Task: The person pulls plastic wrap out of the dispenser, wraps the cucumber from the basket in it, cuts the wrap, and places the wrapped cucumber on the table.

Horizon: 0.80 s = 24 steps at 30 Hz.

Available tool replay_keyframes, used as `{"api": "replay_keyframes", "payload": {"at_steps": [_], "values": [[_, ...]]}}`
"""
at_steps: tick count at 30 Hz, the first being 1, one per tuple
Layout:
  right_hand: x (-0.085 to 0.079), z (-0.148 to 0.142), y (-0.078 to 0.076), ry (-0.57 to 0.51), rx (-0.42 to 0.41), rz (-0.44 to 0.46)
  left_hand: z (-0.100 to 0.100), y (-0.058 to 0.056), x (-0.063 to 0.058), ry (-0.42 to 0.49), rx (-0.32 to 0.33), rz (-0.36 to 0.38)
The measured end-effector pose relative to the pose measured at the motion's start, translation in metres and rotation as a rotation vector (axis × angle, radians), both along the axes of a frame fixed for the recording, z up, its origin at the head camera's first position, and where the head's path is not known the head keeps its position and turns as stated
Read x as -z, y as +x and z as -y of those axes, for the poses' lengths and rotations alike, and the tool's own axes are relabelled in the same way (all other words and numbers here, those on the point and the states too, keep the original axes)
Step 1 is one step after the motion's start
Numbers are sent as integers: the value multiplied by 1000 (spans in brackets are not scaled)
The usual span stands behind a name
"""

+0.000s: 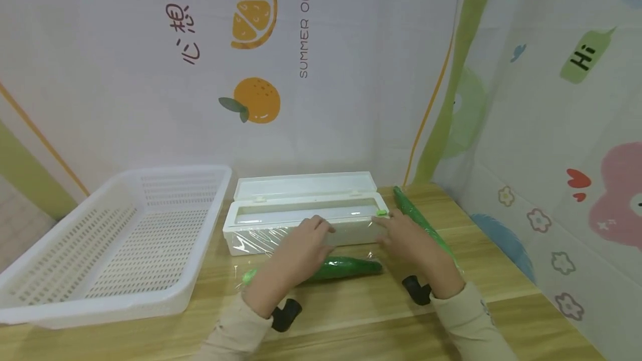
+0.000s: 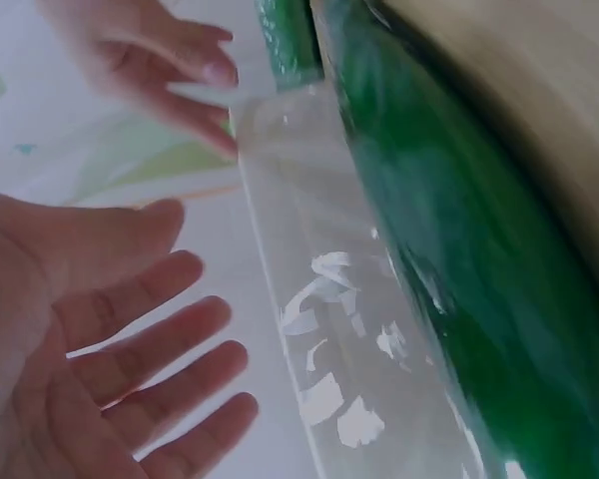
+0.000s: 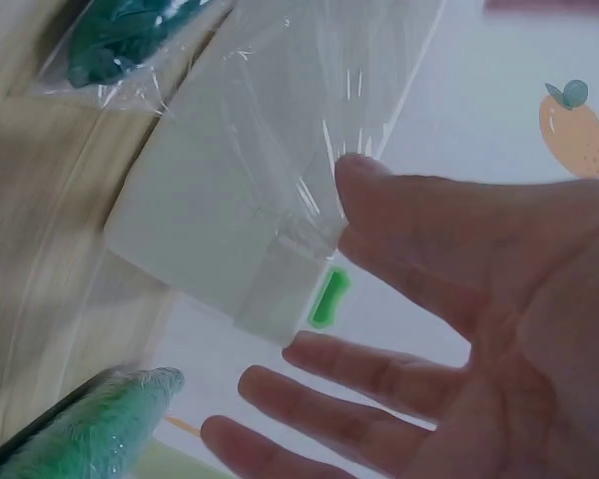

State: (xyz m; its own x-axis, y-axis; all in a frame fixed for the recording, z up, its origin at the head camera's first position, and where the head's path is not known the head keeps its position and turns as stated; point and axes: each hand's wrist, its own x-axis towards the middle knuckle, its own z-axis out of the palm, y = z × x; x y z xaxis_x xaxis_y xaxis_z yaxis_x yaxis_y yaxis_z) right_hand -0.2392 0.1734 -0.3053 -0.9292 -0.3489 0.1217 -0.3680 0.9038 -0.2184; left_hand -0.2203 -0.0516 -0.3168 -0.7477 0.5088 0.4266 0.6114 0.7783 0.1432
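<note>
A long white cling film dispenser (image 1: 357,233) stands with its lid (image 1: 306,185) raised. Clear cling film (image 1: 257,240) hangs over its front. At the right end my right hand (image 1: 408,241) pinches the film's gathered edge between thumb and index finger, beside the green slider (image 3: 328,297); its other fingers are spread. My left hand (image 1: 303,249) is over the front edge, fingers extended and apart, holding nothing in the left wrist view. Below it lies a film-wrapped cucumber (image 1: 346,268), partly hidden by the left forearm. Another wrapped cucumber (image 1: 418,217) lies right of the dispenser.
A large white plastic basket (image 1: 200,272) stands at the left, close to the dispenser. The wood-patterned table (image 1: 361,322) meets a printed cloth (image 1: 331,127) behind and at the right. Black wrist mounts (image 1: 287,315) show on both wrists.
</note>
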Motion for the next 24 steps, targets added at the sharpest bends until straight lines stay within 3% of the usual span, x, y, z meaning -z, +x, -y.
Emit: {"api": "replay_keyframes", "payload": {"at_steps": [5,13,19,24], "values": [[2,0,-2,5,0,-23,-35,-17,-7,-88,13,38],[3,-3,-1,24,-35,-61,-79,-39,-12,-286,-47,113],[2,-3,3,25,-53,-87,-98,-45,-8,-428,-129,38],[2,-3,5,33,-48,-108,-102,-44,-7,-478,-169,-1]]}}
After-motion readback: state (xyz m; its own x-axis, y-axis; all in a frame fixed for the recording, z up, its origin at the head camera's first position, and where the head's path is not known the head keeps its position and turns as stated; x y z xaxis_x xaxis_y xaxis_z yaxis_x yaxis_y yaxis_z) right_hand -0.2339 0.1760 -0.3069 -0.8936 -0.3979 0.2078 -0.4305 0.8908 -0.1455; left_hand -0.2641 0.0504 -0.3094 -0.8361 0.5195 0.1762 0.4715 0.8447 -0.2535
